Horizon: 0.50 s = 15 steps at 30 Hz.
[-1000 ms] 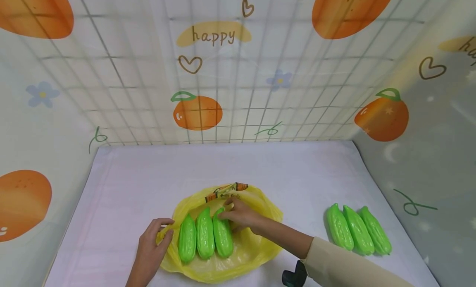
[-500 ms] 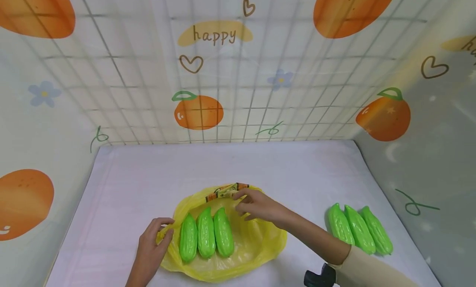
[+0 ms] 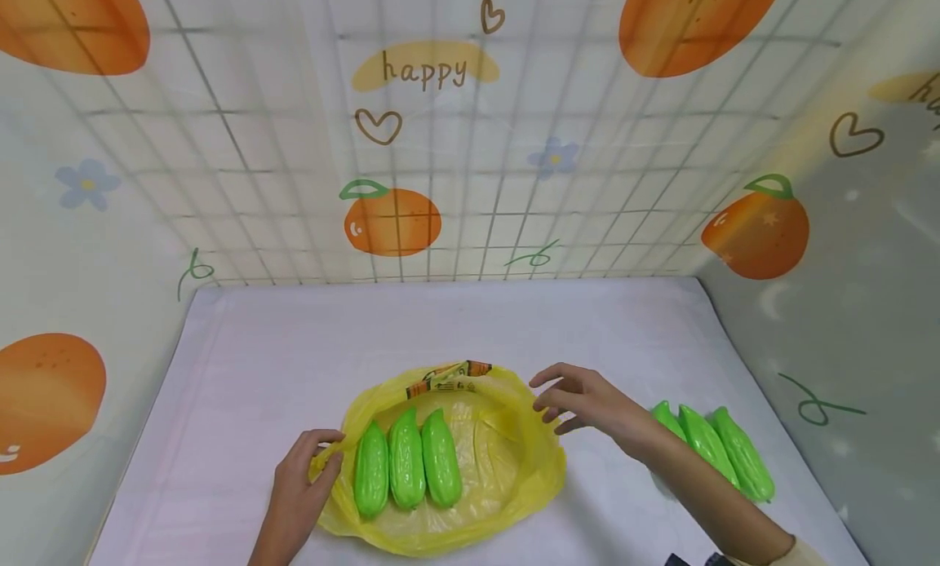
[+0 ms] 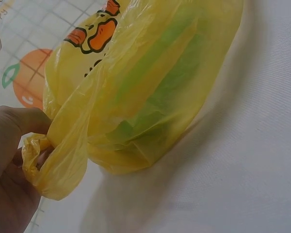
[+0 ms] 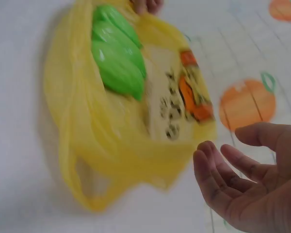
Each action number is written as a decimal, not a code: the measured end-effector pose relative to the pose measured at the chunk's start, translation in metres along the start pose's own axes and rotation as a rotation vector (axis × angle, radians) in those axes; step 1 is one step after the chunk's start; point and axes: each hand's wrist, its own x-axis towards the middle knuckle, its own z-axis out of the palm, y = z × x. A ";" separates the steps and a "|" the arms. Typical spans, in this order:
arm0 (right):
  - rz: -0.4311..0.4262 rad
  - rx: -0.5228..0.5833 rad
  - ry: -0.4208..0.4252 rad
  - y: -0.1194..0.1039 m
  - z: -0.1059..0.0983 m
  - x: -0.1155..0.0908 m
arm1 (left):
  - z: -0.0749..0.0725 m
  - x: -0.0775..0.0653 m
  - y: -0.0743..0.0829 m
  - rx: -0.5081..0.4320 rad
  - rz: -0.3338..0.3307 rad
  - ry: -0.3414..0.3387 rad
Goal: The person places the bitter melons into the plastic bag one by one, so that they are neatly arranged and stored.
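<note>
A yellow plastic bag with a printed cartoon face lies with its mouth spread. Inside, at its left side, three glossy green gourd-like vegetables lie side by side. My left hand pinches the bag's left edge; in the left wrist view, finger and thumb hold its twisted handle. My right hand hovers at the bag's right rim, fingers loosely spread and nothing held. The right wrist view shows that hand beside the bag, its palm bare.
Three more green gourd-like vegetables lie in a row at the right, partly behind my right forearm. A white cloth covers the table. Printed curtains over a wire grid stand at the back and sides.
My right hand has let go of the rightmost gourd-like vegetable in the bag and moved right, out over the rim. My left hand has stayed at the bag's edge.
</note>
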 end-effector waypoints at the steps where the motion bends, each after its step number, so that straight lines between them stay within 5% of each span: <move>1: 0.004 -0.007 0.018 0.003 -0.006 -0.002 | 0.000 0.000 0.000 0.001 0.001 -0.002; 15: 0.076 -0.292 0.250 0.072 -0.091 -0.032 | 0.004 -0.002 -0.006 0.008 0.089 0.066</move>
